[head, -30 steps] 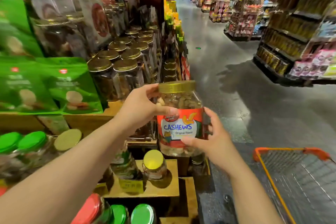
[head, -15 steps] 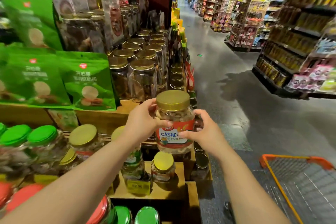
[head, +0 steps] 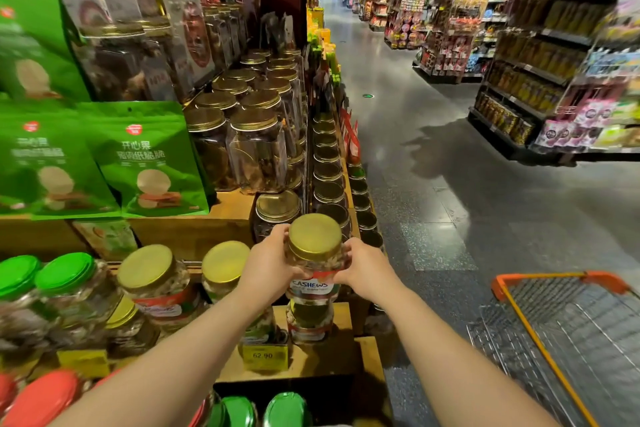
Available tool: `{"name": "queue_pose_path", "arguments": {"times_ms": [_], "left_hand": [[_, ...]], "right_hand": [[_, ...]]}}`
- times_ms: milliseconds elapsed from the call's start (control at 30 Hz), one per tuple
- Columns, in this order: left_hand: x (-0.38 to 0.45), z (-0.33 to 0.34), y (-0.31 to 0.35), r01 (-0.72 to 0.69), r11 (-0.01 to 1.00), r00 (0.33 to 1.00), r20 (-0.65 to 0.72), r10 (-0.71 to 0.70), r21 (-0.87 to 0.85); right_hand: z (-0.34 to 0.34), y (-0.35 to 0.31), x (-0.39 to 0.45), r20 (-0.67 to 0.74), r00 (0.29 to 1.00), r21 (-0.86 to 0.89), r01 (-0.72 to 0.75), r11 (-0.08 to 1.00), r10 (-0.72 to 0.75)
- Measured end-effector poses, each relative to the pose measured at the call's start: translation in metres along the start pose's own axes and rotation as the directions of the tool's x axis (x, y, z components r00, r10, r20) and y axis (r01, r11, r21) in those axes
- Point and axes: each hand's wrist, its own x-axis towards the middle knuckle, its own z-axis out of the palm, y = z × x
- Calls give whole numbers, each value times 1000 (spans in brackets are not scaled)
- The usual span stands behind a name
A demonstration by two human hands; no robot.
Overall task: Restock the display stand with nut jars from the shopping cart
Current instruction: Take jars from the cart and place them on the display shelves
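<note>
Cashew jar [head: 314,265] held upright between both hands, gold lid facing up, red-and-white "CASHEWS" label showing just below the fingers [head: 283,236]. Left hand [head: 269,265] wrapped round the jar's left shoulder, fingers curled over the upper wall just under the lid rim. Right hand [head: 367,269] cupped against the jar's right side, thumb and fingers clamped on the clear wall at about the same height. Both sets of fingers closed firmly on the jar, none spread free.

Poised over the wooden display stand [head: 341,319], directly above a smaller yellow-lidded jar [head: 309,321] on the lower step; whether touching it or just clear of it, impossible to tell. Just in front of a dark jar with a gold lid [head: 278,213] on the step above. Two more gold-lidded jars [head: 149,274] to the left on the same tier, green-lidded ones [head: 64,274] further left. Yellow price tag [head: 264,355] reading 62.90 on the step's front edge.

Both forearms bare, stretched forward and converging from the lower corners toward the jar, wrists roughly level. Orange-rimmed wire shopping cart [head: 554,279] at lower right, well apart from the hands. Green snack bags [head: 149,156] standing on the upper shelf at left.
</note>
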Motion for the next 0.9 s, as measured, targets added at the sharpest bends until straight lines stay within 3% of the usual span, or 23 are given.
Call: {"name": "queue_pose_path", "arguments": {"times_ms": [400,900], "left_hand": [[5,31,-31,49,998,999,0,-49,35],[0,46,-51,78,989,997,2,-79,127]], "right_hand": [[39,19,23,-1,1000,-138,-20,990,20],[63,34,31,76,995,-143,-53,988,64]]}}
